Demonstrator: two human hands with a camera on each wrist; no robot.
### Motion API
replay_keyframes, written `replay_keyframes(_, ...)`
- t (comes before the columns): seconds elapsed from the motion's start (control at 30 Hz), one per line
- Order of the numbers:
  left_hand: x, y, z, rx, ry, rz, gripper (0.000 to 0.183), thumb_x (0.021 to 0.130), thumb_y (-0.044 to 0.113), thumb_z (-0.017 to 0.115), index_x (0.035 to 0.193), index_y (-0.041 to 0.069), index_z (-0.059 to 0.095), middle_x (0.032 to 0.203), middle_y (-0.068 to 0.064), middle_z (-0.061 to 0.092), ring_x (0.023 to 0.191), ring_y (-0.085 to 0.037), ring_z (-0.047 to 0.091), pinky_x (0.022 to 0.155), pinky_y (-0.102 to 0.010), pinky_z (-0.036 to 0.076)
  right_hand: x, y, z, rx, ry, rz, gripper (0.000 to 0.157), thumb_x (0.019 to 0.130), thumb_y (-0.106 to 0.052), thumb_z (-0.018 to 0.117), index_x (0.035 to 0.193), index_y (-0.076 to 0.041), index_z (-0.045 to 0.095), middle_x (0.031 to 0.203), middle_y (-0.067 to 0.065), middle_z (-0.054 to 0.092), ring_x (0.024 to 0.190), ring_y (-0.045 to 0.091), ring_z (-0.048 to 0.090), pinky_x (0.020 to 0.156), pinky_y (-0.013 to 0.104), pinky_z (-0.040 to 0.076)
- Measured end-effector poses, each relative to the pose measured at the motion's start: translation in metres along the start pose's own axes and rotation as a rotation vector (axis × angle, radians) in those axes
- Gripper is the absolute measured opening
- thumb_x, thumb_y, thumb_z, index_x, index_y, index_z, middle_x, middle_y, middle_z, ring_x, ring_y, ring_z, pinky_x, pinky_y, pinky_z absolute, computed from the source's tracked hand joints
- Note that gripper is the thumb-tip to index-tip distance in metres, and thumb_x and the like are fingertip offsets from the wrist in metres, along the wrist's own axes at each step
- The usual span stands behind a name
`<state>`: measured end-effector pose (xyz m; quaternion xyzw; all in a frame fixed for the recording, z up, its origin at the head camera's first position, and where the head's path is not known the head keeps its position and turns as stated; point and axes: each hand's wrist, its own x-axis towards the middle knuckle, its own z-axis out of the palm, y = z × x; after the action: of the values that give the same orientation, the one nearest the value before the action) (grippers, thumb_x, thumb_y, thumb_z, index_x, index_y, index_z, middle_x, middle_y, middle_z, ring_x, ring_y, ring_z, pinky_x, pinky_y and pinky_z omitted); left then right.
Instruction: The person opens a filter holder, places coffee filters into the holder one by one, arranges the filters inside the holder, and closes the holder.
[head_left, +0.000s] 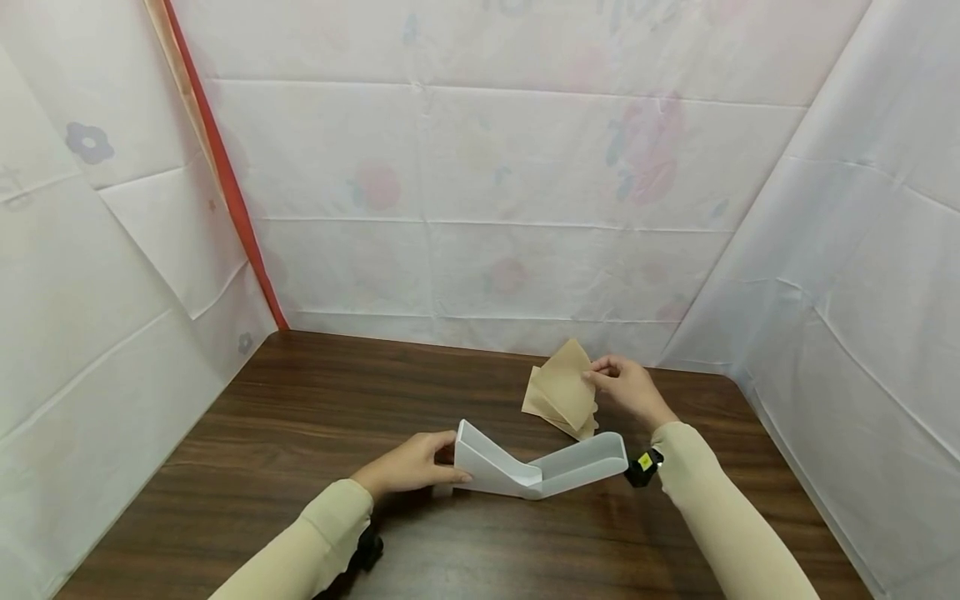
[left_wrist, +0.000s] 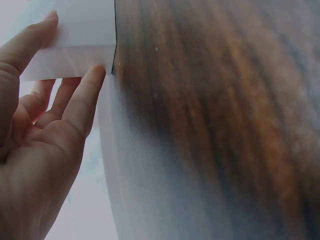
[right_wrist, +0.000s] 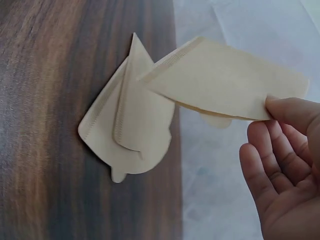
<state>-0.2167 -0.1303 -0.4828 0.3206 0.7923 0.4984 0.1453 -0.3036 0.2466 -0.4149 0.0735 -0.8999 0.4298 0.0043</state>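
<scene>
A white V-shaped paper-filter holder [head_left: 487, 468] with two open-topped arms stands on the table in the head view. My left hand [head_left: 411, 465] grips its left end, the thumb on the front face and the fingertips at the narrow end wall, as the left wrist view shows. Behind the holder's right arm, my right hand [head_left: 628, 390] pinches a tan paper coffee filter [right_wrist: 230, 75] by its edge between thumb and fingers. This filter is raised at a slant over a small fanned pile of similar coffee filters [right_wrist: 145, 120] lying on the table.
The dark wood-grain table [head_left: 337, 400] meets a white printed cloth [head_left: 480, 275] along its back edge. More cloth hangs at the left and right sides. A red strip [head_left: 225, 175] runs down the back left corner. Both wrists carry black camera mounts [head_left: 642, 468].
</scene>
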Motion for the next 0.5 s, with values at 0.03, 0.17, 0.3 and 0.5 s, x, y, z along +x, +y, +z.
replay_keyframes(0.03,0.000,0.000,0.000,0.001,0.001,0.000,0.037,0.091,0.022,0.078,0.122,0.010,0.063,0.110,0.002,0.071,0.099,-0.018,0.067,0.083,-0.031,0.055,-0.001,-0.002,-0.001,-0.017,0.006,-0.016,0.023,0.096,-0.029,0.072,0.103,-0.007,0.071,0.101,0.009,0.070,0.091,0.022,0.063,0.075,0.033,0.051)
replay_keyframes(0.17,0.000,0.000,-0.001,0.014,0.006,-0.009,0.037,0.091,0.024,0.078,0.122,0.011,0.063,0.110,0.004,0.071,0.099,-0.018,0.067,0.084,-0.031,0.054,-0.005,-0.010,-0.007,-0.082,0.013,-0.081,0.023,0.096,-0.033,0.071,0.101,-0.012,0.072,0.102,0.006,0.070,0.091,0.023,0.059,0.072,0.035,0.047)
replay_keyframes(0.3,0.000,-0.002,-0.001,0.023,0.005,-0.010,0.039,0.091,0.025,0.077,0.123,0.012,0.062,0.111,0.004,0.070,0.100,-0.017,0.067,0.084,-0.031,0.055,-0.008,-0.018,-0.012,-0.096,0.014,-0.121,0.022,0.095,-0.036,0.072,0.100,-0.015,0.072,0.100,0.004,0.070,0.091,0.023,0.060,0.072,0.036,0.046)
replay_keyframes(0.5,0.000,-0.003,0.000,0.027,-0.002,-0.016,0.038,0.091,0.026,0.078,0.123,0.013,0.062,0.110,0.005,0.070,0.099,-0.015,0.067,0.083,-0.030,0.055,-0.018,-0.028,-0.020,-0.086,0.006,-0.182,0.020,0.096,-0.034,0.070,0.103,-0.017,0.074,0.103,0.001,0.072,0.099,0.024,0.064,0.080,0.041,0.050)
